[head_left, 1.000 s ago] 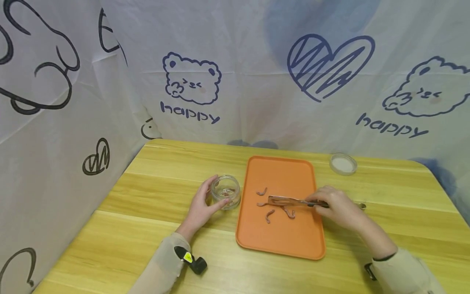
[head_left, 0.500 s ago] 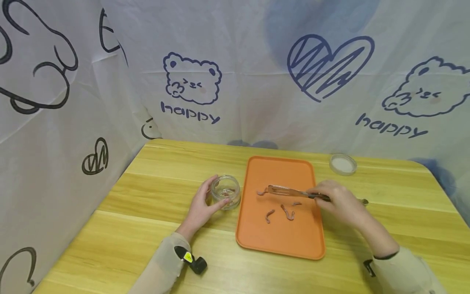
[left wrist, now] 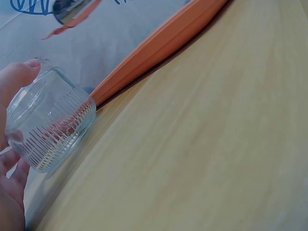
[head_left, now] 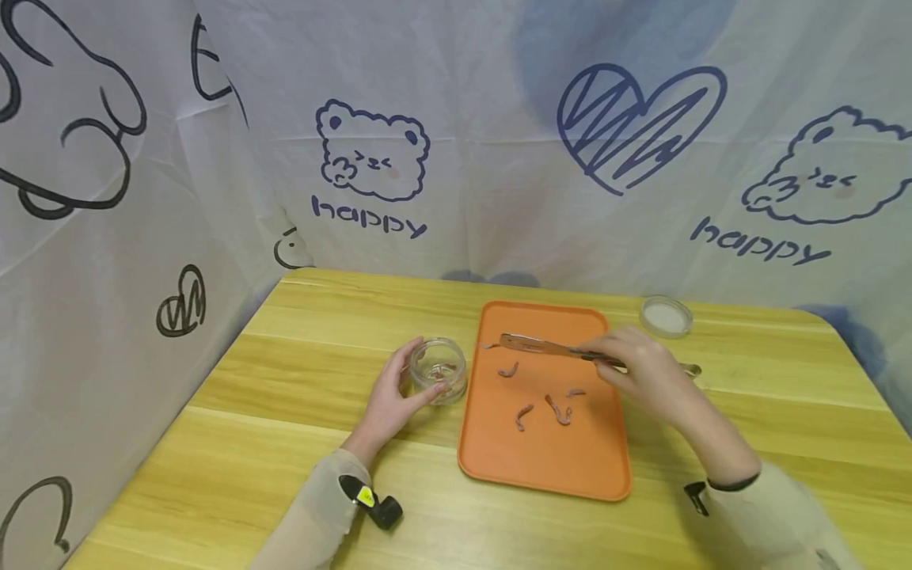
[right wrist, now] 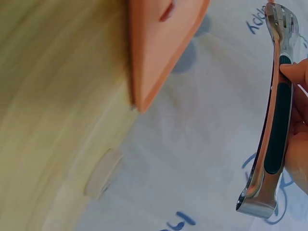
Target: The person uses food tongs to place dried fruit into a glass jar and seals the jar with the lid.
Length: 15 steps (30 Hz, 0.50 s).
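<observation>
My left hand (head_left: 390, 400) holds a small clear glass jar (head_left: 447, 389), thumb and fingers around its sides, on the table left of the orange tray (head_left: 541, 467). Pinkish pieces (left wrist: 65, 126) show through the ribbed jar wall. My right hand (head_left: 641, 372) grips metal serving tongs (right wrist: 276, 130) with dark handle inlays, held raised over the far part of the tray. From the tongs' tips hangs a thin pinkish, worm-like strip (left wrist: 72, 23). Several similar strips lie on the tray, among them a curved strip (head_left: 523, 417) and a longer bent strip (head_left: 559, 411).
A round clear-rimmed lid (head_left: 666, 317) lies on the wooden table (head_left: 313, 356) behind my right hand, near the back edge. A white curtain (head_left: 499, 214) with drawings hangs close behind the table and along its left side.
My right hand has moved the tongs away from me across the tray, slightly left, with the strip at their tips. The left hand and jar have stayed put.
</observation>
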### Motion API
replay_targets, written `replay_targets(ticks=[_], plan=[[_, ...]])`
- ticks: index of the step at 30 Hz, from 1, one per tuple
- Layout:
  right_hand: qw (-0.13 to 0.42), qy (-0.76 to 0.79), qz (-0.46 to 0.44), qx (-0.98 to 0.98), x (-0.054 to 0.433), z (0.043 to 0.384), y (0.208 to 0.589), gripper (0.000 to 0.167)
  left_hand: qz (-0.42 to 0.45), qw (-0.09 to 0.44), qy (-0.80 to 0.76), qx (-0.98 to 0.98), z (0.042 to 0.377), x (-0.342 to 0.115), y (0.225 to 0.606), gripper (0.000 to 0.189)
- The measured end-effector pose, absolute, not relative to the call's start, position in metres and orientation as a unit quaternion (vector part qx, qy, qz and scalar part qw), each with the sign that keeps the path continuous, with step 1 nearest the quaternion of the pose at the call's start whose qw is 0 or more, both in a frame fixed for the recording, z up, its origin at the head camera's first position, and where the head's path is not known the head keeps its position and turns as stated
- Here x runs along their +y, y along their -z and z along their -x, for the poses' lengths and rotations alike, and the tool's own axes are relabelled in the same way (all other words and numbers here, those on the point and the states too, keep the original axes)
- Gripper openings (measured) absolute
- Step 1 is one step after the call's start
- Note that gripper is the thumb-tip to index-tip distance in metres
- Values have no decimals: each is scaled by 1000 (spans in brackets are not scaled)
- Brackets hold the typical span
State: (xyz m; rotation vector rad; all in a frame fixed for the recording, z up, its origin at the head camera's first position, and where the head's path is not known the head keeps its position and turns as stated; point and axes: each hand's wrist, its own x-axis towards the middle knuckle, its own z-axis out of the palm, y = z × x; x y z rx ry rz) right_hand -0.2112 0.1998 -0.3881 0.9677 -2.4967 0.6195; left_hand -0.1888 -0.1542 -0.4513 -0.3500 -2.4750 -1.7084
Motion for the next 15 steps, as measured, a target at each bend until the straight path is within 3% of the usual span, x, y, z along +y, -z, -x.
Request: replay_targets(ticks=[6, 15], plan=[[228, -218, -389, -865, 180, 217, 377, 29, 110, 56, 565, -816, 189, -155, 450, 75], [214, -218, -407, -861, 158, 223, 374, 25, 109, 55, 561, -818, 188, -153, 448, 75]])
